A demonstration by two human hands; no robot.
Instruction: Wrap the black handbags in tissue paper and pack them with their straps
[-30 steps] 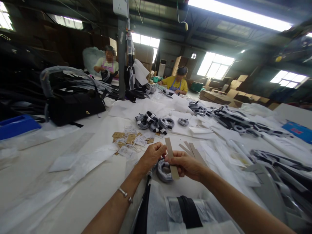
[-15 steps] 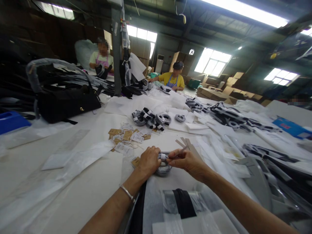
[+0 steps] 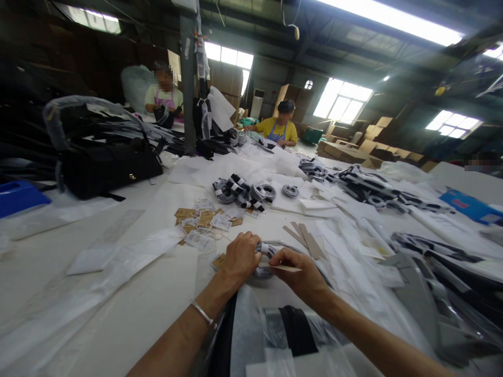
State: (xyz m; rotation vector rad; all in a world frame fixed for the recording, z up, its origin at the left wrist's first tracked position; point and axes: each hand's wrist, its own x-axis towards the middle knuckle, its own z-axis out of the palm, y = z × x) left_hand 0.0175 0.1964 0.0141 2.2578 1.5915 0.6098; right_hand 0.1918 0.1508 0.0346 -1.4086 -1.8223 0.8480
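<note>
My left hand (image 3: 241, 256) is closed on the left side of a coiled strap (image 3: 266, 249), grey and wrapped in clear plastic, with a white band on its top edge. A thin beige card strip (image 3: 290, 268) is pinched between the fingers of my right hand (image 3: 301, 269), its inner end at the coil's opening. How far the strip goes into the coil is hidden by my fingers. Several similar loose strips (image 3: 312, 242) lie just beyond my right hand. Below my wrists rests a plastic-wrapped item with a black band (image 3: 296, 330).
Brown and white tags (image 3: 204, 220) are heaped beyond my left hand, with banded strap coils (image 3: 239, 191) behind them. A black handbag (image 3: 112, 170) stands at left. Plastic-wrapped straps (image 3: 377, 188) and a blue box (image 3: 471, 205) lie at right. Two people sit across the table.
My right hand has turned, and the card strip in it has swung from pointing up and right to lying nearly level. My left hand has stayed on the coil, which has shifted slightly.
</note>
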